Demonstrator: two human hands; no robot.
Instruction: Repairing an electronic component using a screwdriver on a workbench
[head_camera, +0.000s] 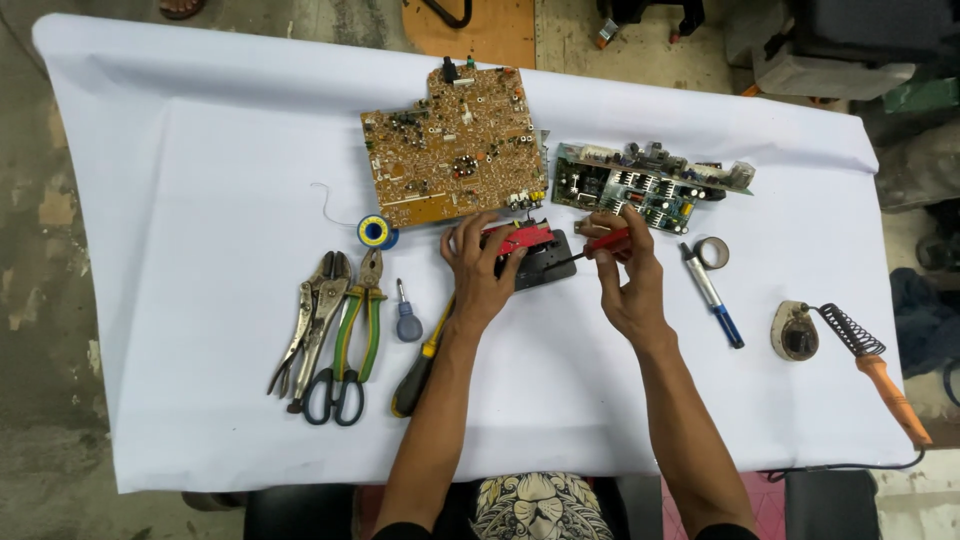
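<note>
My left hand (478, 268) rests on a small black device with a red part on top (535, 252), holding it down at the middle of the white-covered table (200, 160). My right hand (625, 275) grips a red-handled screwdriver (603, 242), whose dark shaft points left to the device. Just behind the hands lie a large brown circuit board (455, 150) and a smaller green circuit board (645, 183).
Left of my hands lie locking pliers (310, 320), green-handled pliers (365, 310), black scissors (335, 392), a stubby screwdriver (407, 315), a yellow-and-black screwdriver (420, 365) and a solder spool (375, 232). To the right are a blue-tipped desoldering pump (712, 295), a tape roll (712, 252) and an orange-handled soldering iron (880, 375) by its stand (797, 330).
</note>
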